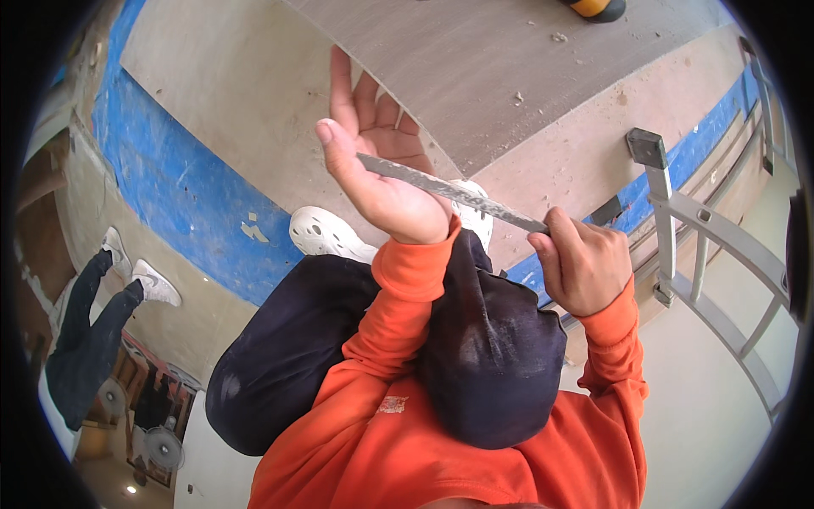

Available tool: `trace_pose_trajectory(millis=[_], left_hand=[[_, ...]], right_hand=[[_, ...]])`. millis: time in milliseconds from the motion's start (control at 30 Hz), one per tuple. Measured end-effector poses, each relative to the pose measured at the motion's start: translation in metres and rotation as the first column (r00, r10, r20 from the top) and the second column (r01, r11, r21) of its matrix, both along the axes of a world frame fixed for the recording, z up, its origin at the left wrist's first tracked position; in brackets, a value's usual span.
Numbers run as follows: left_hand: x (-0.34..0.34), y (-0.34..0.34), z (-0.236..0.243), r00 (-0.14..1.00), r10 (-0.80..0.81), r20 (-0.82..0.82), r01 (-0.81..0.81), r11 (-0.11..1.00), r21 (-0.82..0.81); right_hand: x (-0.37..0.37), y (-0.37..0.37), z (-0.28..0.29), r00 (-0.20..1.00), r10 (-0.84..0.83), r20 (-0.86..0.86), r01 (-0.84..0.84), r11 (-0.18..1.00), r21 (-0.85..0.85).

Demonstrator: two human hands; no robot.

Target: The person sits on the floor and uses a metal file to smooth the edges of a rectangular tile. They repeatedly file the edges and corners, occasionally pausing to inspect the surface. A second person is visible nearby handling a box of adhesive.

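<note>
My left hand (398, 191) is turned palm up in front of me, fingers stretched out and thumb apart. Its fingertips reach the edge of a large grey board (483, 76), where they seem to pass out of sight. My right hand (589, 265) is closed on one end of a long, flat, narrow grey metal strip (458, 193) with a worn, whitish surface. The strip slants up to the left, and its far end lies across the base of my left thumb; I cannot tell whether it touches the skin.
White clogs (329, 233) are on my feet, close below the board. Blue sheeting (186, 178) borders the pale floor panel (212, 76). A metal ladder (678, 212) stands at right. Crumbs of debris (558, 37) dot the board. Another person's legs (93, 314) show at far left.
</note>
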State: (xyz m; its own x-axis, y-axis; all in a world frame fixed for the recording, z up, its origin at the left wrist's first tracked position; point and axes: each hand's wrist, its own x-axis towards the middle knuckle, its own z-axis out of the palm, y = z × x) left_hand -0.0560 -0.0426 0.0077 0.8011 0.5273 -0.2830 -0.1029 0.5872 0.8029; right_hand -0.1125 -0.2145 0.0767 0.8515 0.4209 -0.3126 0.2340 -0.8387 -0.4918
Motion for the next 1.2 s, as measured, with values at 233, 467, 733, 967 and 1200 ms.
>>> trace_pose_trajectory(millis=[233, 467, 733, 967, 1200], left_hand=[[0.01, -0.005, 0.008, 0.998, 0.024, -0.064, -0.024, 1.0, -0.004], [0.014, -0.003, 0.005, 0.998, 0.043, -0.041, -0.043, 0.999, -0.011], [0.018, 0.004, 0.005, 0.998, 0.037, -0.05, -0.035, 0.999, 0.035], [0.017, 0.006, -0.001, 0.998, 0.057, -0.028, -0.055, 0.996, 0.075], [0.015, 0.051, 0.0, 0.977, 0.212, -0.016, -0.205, 0.959, 0.197]], right_hand=[[0.004, -0.003, 0.001, 1.0, -0.004, -0.026, 0.004, 1.0, -0.017], [0.013, -0.002, 0.001, 0.995, 0.012, -0.096, -0.012, 1.0, 0.002], [0.016, -0.003, -0.003, 0.996, 0.016, -0.082, -0.012, 0.999, 0.045], [0.019, -0.009, 0.005, 0.991, -0.06, -0.122, 0.096, 0.942, 0.322], [0.021, 0.003, 0.009, 0.989, -0.063, -0.136, 0.088, 0.979, 0.186]])
